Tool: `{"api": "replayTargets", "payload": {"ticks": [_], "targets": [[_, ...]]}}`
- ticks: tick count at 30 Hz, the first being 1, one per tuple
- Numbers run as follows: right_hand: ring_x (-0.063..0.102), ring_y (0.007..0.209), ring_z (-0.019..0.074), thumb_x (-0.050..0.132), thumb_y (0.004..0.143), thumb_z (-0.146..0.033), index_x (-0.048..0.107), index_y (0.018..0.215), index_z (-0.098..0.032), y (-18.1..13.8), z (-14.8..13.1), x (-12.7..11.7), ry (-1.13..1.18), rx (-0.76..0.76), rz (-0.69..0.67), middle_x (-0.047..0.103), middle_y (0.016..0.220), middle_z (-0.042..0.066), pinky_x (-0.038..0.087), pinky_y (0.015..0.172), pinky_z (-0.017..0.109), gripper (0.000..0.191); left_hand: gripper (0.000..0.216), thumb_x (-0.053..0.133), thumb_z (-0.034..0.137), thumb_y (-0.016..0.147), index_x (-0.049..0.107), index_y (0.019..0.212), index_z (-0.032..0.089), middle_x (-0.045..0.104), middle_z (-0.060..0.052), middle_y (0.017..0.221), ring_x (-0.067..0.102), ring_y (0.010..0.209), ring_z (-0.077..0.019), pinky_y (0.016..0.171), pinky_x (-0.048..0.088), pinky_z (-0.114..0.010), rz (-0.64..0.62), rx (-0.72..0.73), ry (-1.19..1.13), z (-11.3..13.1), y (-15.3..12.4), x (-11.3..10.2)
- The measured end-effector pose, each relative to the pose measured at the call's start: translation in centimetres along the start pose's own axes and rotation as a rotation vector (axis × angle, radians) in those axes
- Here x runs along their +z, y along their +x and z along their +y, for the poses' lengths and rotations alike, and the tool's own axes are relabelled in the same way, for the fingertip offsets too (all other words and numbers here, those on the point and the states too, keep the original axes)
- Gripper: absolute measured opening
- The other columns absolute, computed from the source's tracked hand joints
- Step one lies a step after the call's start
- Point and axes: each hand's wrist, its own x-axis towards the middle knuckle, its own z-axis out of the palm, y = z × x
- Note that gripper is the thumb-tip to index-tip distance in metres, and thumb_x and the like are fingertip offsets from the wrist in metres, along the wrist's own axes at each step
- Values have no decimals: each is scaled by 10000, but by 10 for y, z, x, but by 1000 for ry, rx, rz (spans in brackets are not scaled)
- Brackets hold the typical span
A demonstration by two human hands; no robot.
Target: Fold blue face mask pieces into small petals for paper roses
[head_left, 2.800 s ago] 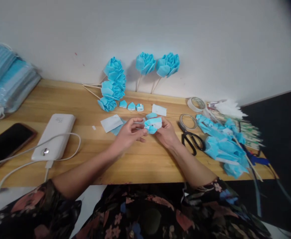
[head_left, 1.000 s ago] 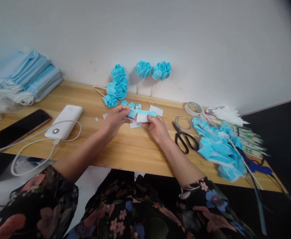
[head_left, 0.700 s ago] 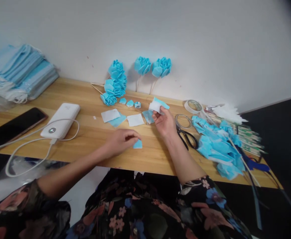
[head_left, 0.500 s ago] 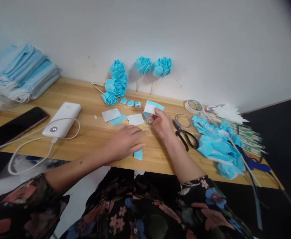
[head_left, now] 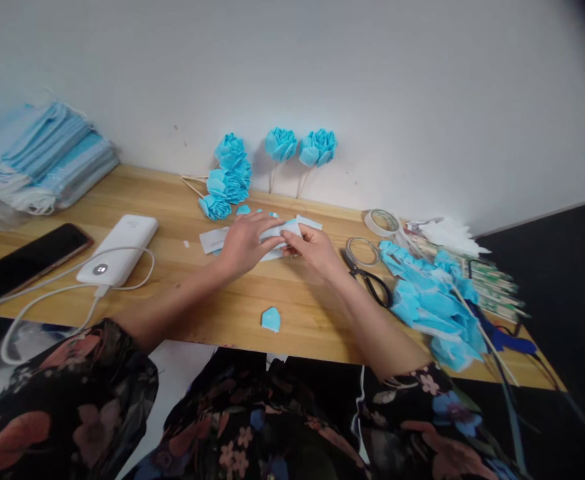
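Observation:
My right hand (head_left: 316,252) pinches a small blue-and-white fabric piece (head_left: 293,227) between thumb and fingers, just above the table. From the other side, my left hand (head_left: 245,243) has its thumb and fingers closed on the same piece; its far fingers partly hide it. Behind and below the hands lie white-and-blue cut pieces, among them a pale rectangle (head_left: 213,240) at the left. One small blue petal-shaped piece (head_left: 271,319) lies alone near the front edge. A few more small blue pieces (head_left: 243,210) show beyond my left hand.
Several blue fabric roses (head_left: 232,183) on sticks lie or lean by the wall. Left are stacked masks (head_left: 57,157), a phone (head_left: 30,260) and a white power bank (head_left: 120,250) with cable. Right are pliers (head_left: 370,280), wire (head_left: 363,251), tape (head_left: 382,222), blue scraps (head_left: 430,310) and a glue gun (head_left: 510,341).
My left hand has moved up from the table's front to the fabric piece. The piece in my right hand is now between both hands. The view has shifted slightly.

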Motion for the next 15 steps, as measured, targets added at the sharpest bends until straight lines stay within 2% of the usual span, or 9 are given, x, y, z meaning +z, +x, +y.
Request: {"api": "replayTargets", "payload": {"ticks": [3, 6, 8, 13, 15], "targets": [[607, 659, 136, 787, 692, -436, 687, 857, -190, 1, 1, -7, -63, 6, -25, 667, 738, -17, 525, 685, 294, 313, 252, 687, 318, 855, 793, 1047, 193, 793, -82, 1039, 712, 958, -250, 873, 526, -358, -3, -210, -239, -4, -3, 0], [603, 651, 134, 794, 674, -390, 649, 933, -206, 1, 11, -7, -43, 6, 23, 673, 760, -26, 528, 683, 295, 349, 291, 693, 371, 810, 789, 988, 161, 793, -73, 969, 704, 841, -215, 754, 536, -306, 7, -448, -542, -7, -7, 2], [594, 637, 131, 791, 678, -389, 627, 1002, -222, 0, 19, -5, 12, 14, 65, 668, 753, -37, 528, 671, 295, 400, 341, 738, 411, 757, 779, 971, 149, 789, -72, 964, 687, 807, -194, 723, 533, -288, 16, -556, -706, -10, -9, 4], [589, 633, 124, 769, 734, -379, 616, 1083, -254, -7, 25, -5, 110, -43, 186, 646, 733, -52, 527, 684, 297, 401, 410, 832, 439, 672, 767, 955, 151, 775, -59, 968, 666, 804, -169, 764, 537, -287, 20, -628, -855, -11, -10, 2], [592, 656, 129, 767, 745, -380, 619, 1093, -262, -9, 25, -6, 121, -59, 200, 647, 746, -49, 531, 695, 301, 396, 466, 842, 454, 671, 764, 1012, 147, 769, -61, 971, 664, 803, -165, 768, 537, -286, -10, -637, -884, -9, -9, 0]]}}
